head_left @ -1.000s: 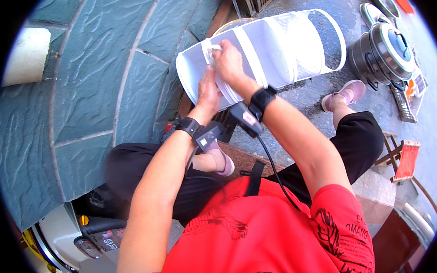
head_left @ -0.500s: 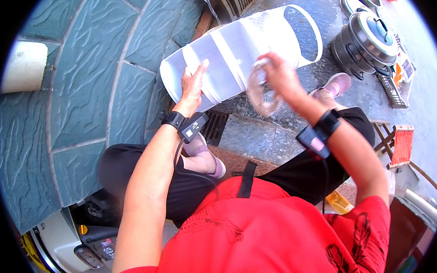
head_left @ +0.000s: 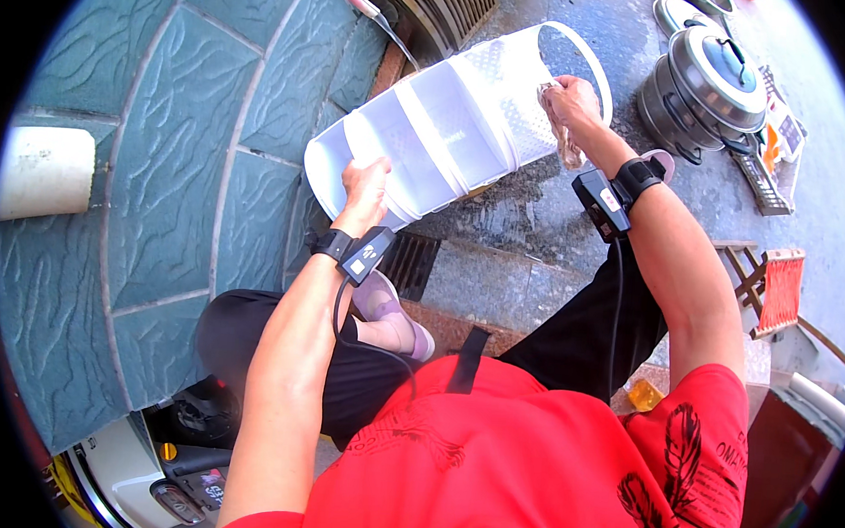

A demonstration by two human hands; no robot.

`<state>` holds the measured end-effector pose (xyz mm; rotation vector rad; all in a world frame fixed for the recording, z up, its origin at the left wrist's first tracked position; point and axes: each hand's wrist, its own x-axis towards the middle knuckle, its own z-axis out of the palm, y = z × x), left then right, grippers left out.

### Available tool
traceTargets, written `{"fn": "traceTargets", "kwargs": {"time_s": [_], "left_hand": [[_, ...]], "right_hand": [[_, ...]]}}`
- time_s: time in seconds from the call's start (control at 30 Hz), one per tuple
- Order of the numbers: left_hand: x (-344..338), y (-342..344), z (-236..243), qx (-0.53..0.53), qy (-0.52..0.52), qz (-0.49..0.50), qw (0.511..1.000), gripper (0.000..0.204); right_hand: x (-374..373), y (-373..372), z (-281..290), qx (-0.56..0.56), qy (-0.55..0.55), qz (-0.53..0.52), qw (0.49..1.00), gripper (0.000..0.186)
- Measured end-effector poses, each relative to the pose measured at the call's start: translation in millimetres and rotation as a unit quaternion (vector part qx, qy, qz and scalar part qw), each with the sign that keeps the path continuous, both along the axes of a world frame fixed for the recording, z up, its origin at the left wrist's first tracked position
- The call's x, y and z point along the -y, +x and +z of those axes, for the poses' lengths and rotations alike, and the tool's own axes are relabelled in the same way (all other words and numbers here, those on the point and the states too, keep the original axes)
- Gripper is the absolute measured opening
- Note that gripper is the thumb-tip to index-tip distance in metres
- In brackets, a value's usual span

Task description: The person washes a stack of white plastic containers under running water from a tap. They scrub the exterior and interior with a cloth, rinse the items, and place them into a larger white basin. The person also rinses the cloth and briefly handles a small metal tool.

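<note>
A white plastic container point(head_left: 435, 121) with several sections lies on its side in front of me, its perforated end and loop handle at the right. My left hand point(head_left: 367, 187) grips a band near its left end, with fingers curled over it. My right hand point(head_left: 576, 110), at the perforated end, is closed on a crumpled, pale translucent wad point(head_left: 570, 152) that looks like plastic or wet cloth; I cannot tell which. Part of the wad hangs below my fingers.
Steel pots point(head_left: 694, 92) and a tray point(head_left: 771, 187) stand right, a folding stool point(head_left: 775, 287) below them. A blue stone-tiled wall point(head_left: 175, 155), with a white pipe point(head_left: 45, 173), fills the left. A metal grate point(head_left: 408, 263) lies beside my foot, a slatted rack point(head_left: 455, 8) above the container.
My right hand has moved from the container's left section to its right end with the wad. My left hand has shifted a little left, and the container has moved left with it.
</note>
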<state>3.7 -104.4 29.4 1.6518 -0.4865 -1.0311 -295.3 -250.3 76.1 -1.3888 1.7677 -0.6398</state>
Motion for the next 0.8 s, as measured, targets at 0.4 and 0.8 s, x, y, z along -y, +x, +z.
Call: {"fn": "traceTargets", "kwargs": {"time_s": [0.4, 0.8], "left_hand": [[64.0, 7.2, 26.7, -0.088, -0.019, -0.046, 0.995, 0.024], [151.9, 52.8, 11.1, -0.134, 0.050, -0.155, 0.978, 0.062]], "right_hand": [[22.0, 6.1, 43.4, -0.052, -0.202, -0.084, 0.974, 0.031], [39.7, 17.8, 60.6, 0.014, -0.239, -0.158, 0.958, 0.029]]}}
